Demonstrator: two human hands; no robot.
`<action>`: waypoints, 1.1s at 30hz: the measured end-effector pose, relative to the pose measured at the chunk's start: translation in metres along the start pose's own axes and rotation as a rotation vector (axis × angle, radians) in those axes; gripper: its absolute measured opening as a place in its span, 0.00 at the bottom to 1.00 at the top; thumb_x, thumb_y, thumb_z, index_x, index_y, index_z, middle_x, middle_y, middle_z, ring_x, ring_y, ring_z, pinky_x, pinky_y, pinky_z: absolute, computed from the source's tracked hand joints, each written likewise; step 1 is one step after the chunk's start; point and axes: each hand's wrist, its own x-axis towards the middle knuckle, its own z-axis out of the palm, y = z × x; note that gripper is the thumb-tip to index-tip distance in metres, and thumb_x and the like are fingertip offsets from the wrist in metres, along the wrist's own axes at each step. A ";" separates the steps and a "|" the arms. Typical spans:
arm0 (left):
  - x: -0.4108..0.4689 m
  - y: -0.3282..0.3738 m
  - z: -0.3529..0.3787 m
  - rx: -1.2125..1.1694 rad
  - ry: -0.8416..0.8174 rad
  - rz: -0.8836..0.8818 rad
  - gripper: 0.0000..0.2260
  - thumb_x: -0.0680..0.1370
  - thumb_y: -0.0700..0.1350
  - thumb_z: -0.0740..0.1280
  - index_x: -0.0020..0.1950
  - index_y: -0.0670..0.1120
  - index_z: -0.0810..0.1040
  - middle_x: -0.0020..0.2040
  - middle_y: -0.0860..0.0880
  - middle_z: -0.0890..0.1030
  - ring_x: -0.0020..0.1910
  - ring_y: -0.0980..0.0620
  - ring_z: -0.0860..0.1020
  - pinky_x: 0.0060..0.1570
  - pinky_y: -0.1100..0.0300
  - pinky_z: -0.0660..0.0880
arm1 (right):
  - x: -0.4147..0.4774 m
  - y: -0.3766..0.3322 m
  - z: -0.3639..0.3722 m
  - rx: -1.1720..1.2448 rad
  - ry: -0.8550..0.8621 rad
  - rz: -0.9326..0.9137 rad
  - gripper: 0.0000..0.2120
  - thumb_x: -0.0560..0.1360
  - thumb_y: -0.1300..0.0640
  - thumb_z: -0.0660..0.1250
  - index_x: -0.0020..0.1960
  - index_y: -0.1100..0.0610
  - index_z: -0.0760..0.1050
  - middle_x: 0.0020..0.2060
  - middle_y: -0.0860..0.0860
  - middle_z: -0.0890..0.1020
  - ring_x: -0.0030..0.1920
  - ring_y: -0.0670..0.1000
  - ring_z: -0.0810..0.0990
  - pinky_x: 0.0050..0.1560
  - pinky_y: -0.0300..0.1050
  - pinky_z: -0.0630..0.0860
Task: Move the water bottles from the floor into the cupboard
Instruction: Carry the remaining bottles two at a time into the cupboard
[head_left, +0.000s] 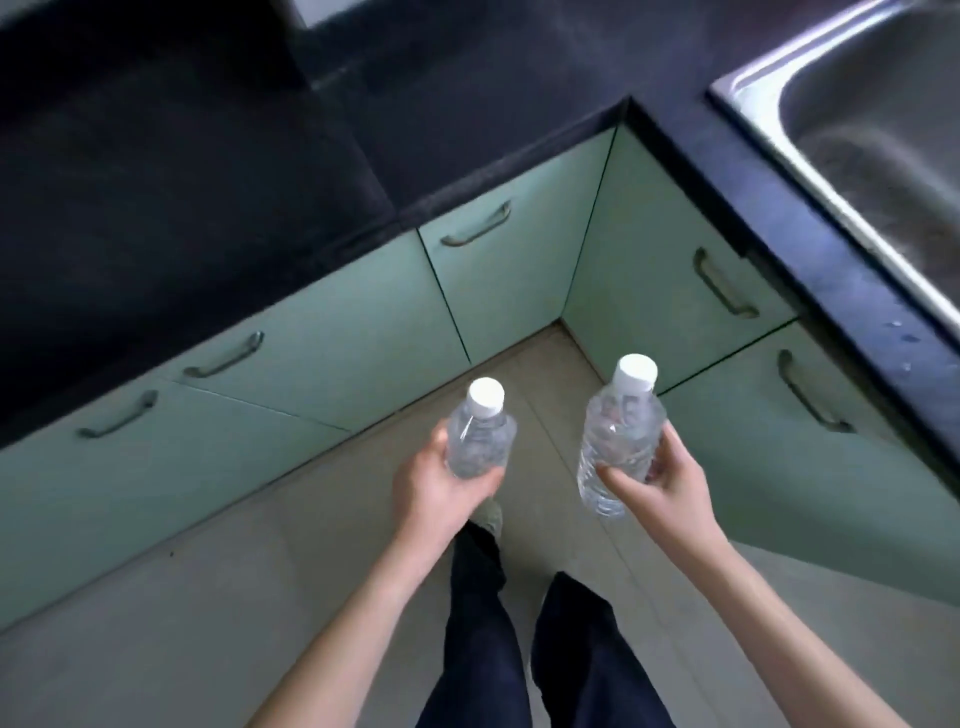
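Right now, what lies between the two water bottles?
Nothing solid: in the head view, the gap between the left bottle, gripped by the left hand, and the right bottle, gripped by the right hand, shows only floor.

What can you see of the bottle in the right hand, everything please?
The right bottle is clear ribbed plastic with a closed white cap, and its contents look clear. It is held above the floor, roughly upright, near the closed green cupboard doors. The right hand grips its lower half, wrapping it from the right side. Nothing else touches it.
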 end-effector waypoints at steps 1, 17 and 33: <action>-0.019 0.018 -0.020 -0.009 0.013 -0.002 0.24 0.63 0.53 0.80 0.57 0.51 0.79 0.45 0.54 0.85 0.45 0.52 0.83 0.45 0.58 0.79 | -0.019 -0.026 -0.010 0.006 -0.009 -0.026 0.23 0.69 0.62 0.75 0.57 0.42 0.75 0.48 0.43 0.85 0.48 0.46 0.84 0.50 0.47 0.79; -0.257 0.083 -0.169 -0.345 0.330 -0.058 0.18 0.62 0.60 0.74 0.49 0.60 0.76 0.42 0.61 0.84 0.41 0.61 0.82 0.46 0.50 0.80 | -0.219 -0.177 -0.031 0.147 -0.240 -0.283 0.14 0.71 0.64 0.74 0.52 0.51 0.77 0.43 0.51 0.85 0.44 0.52 0.85 0.51 0.55 0.81; -0.505 -0.179 -0.287 -0.513 0.933 -0.629 0.13 0.70 0.59 0.71 0.49 0.56 0.73 0.37 0.56 0.82 0.35 0.60 0.80 0.36 0.61 0.75 | -0.405 -0.188 0.280 -0.339 -0.993 -0.515 0.14 0.70 0.56 0.76 0.52 0.47 0.76 0.41 0.41 0.84 0.40 0.41 0.82 0.40 0.38 0.75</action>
